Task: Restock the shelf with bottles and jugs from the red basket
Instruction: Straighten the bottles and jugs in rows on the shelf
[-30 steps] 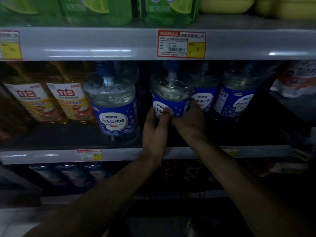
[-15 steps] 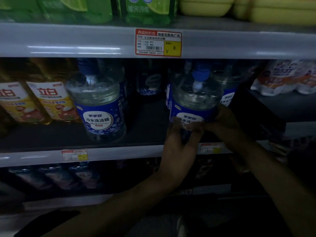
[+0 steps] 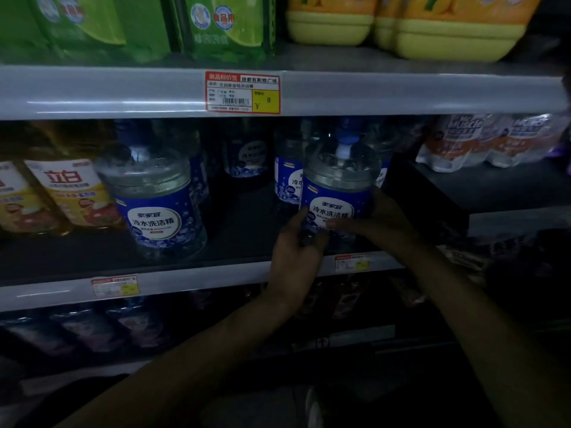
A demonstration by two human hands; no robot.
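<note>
A clear jug with a blue label and blue cap (image 3: 339,183) stands at the front of the middle shelf (image 3: 185,276), right of centre. My left hand (image 3: 293,257) grips its lower left side from the front. My right hand (image 3: 380,222) wraps its lower right side, the fingers lying across the label. A matching jug (image 3: 154,196) stands further left on the same shelf. More blue-labelled jugs (image 3: 247,156) sit in the dark behind. The red basket is out of view.
Amber bottles with yellow labels (image 3: 71,193) stand at the left. White and orange packs (image 3: 494,140) lie on a raised ledge at the right. Green packs (image 3: 216,23) and yellow jugs (image 3: 448,26) fill the upper shelf. Dark bottles line the shelf below.
Both hands have carried the jug to the right along the shelf, away from the left jug, leaving a gap between them. The view has shifted as well.
</note>
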